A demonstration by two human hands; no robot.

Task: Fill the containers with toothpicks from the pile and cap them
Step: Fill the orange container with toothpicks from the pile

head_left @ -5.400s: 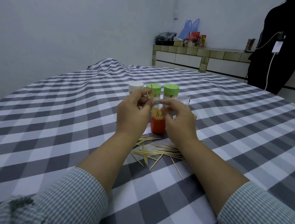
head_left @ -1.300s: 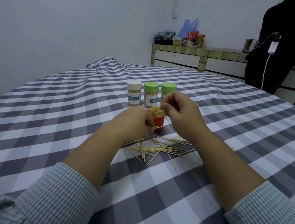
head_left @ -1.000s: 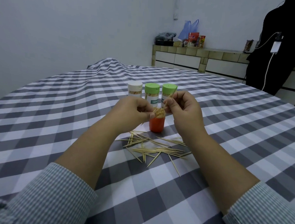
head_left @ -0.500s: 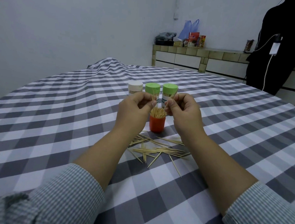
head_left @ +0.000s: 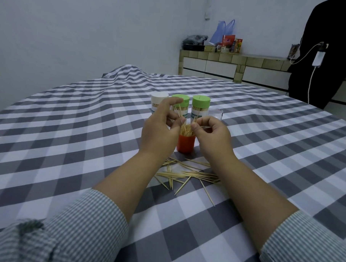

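Left hand [head_left: 160,130] index lifted; capped containers [head_left: 200,108] behind orange cup [head_left: 186,143].

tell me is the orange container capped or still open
Open. The orange container stands upright with no cap, and toothpick tips bristle out of its mouth between the left hand and right hand.

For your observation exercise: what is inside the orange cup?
The orange cup holds a dense upright bundle of toothpicks, their tips sticking out above the rim. Its opaque wall hides their lower ends, the bottom and how full it is.
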